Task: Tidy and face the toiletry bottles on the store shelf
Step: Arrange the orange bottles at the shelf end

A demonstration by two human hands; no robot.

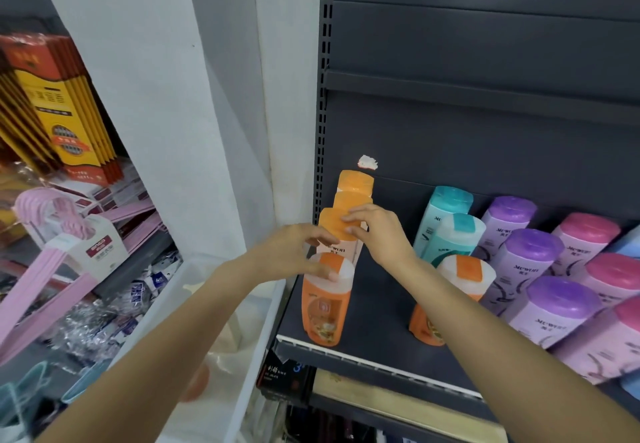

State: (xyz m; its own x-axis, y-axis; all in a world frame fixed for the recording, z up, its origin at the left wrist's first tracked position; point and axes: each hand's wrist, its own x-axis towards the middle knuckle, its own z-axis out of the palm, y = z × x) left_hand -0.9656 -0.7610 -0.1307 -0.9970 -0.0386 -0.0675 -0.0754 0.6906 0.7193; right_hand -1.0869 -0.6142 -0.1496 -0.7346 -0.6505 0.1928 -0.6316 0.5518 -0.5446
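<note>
Orange column, head view: orange-capped bottles (348,220) stand in a file at the shelf's left end, front to back; I count four, the rear ones showing little but caps.
Left hand (294,252): fingers curled round the neck of the second bottle (337,252), thumb lying on the front orange bottle (325,304).
Right hand (377,231): fingertips pinch the orange cap of that same second bottle.
Shelf (374,311): dark metal, bare gap between the column and a lone orange bottle (450,297) further right.
Risk 1: bottles are tall and narrow; nudging the second one could, I judge, topple the front bottle over the shelf lip.
Risk 2: either forearm could sweep the lone bottle.
Count, teal-capped bottles (450,224): two.
Count, purple-capped bottles (533,252): three.
Count, pink-capped bottles (585,234): at least three, frame edge cuts off more.
</note>
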